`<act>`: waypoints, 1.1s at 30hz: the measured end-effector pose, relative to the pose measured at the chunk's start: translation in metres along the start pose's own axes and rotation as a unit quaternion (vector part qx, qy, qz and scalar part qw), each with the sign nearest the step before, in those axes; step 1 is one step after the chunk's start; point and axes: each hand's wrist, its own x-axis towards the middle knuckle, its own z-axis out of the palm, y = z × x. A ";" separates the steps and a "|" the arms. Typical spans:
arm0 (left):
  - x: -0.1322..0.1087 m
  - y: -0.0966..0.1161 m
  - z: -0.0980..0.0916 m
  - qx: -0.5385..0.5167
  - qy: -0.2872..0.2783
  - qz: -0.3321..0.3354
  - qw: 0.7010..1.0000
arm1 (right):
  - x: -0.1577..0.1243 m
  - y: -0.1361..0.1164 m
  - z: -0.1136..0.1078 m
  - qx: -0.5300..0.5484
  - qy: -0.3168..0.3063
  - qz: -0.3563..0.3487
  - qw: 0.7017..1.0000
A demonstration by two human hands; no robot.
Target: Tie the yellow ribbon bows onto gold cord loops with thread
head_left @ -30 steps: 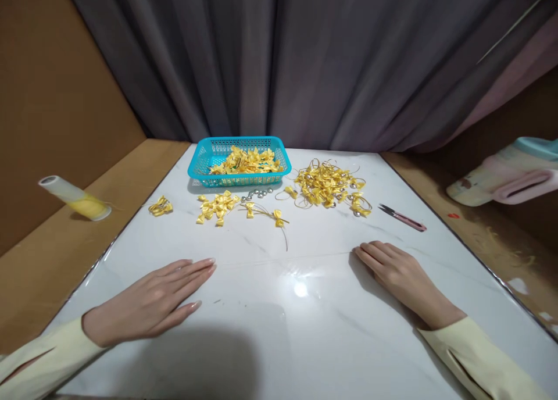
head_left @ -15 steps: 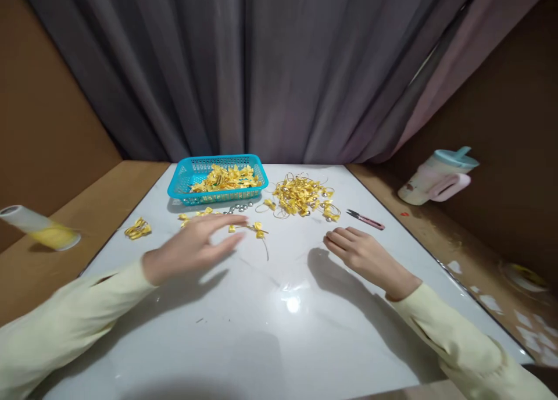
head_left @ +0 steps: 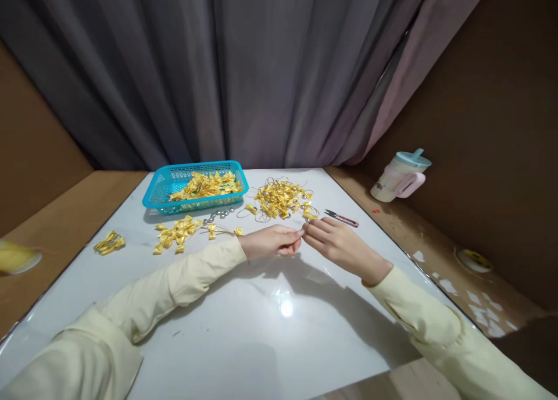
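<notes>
My left hand and my right hand meet fingertip to fingertip above the white table. Both have their fingers pinched together, and whatever lies between them is too small or hidden to name. Just left of my left hand are a few yellow bows with thin cords. Farther left lies a loose group of yellow bows, with silver beads behind it. Behind my hands sits a heap of yellow bows with cords and beads.
A blue basket holding yellow bows stands at the back left. Small scissors lie behind my right hand. A bundle of bows is at the left; a lidded cup and tape roll are at the right.
My left hand has moved right from beside the bows and closed its fingers against those of my right hand. The view has shifted, so the objects appear farther left.
</notes>
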 end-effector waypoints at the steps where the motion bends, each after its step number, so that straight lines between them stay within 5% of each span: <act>1: 0.000 0.005 0.001 -0.020 0.009 0.007 1.000 | 0.001 0.001 0.001 0.034 0.024 0.035 0.999; 3: 0.000 0.017 0.001 -0.059 0.038 0.031 0.997 | 0.005 0.002 0.004 0.147 0.112 0.169 0.968; 4: 0.000 0.024 0.000 -0.078 0.056 0.047 0.994 | 0.008 0.002 0.005 0.232 0.157 0.254 0.926; 6: 0.000 0.039 -0.004 -0.113 0.101 0.088 0.985 | 0.018 0.000 0.006 0.450 0.199 0.389 0.779; 9: 0.000 0.058 -0.012 -0.152 0.158 0.146 0.965 | 0.040 -0.006 0.005 0.741 0.129 0.396 0.527; 10: 0.000 0.063 -0.014 -0.162 0.172 0.161 0.958 | 0.048 -0.009 0.004 0.795 0.101 0.371 0.470; 12: -0.001 0.071 -0.018 -0.183 0.193 0.182 0.947 | 0.065 -0.015 0.004 0.843 0.077 0.337 0.412; 17: -0.011 0.091 -0.027 -0.232 0.220 0.207 0.924 | 0.092 -0.027 0.004 0.839 0.140 0.328 0.412; 23: -0.042 0.119 -0.040 -0.242 0.263 0.241 0.902 | 0.087 -0.030 -0.001 0.843 0.118 0.312 0.422; 33: -0.112 0.101 -0.058 -0.210 0.335 0.230 0.889 | 0.071 -0.038 0.002 0.844 -0.045 0.309 0.436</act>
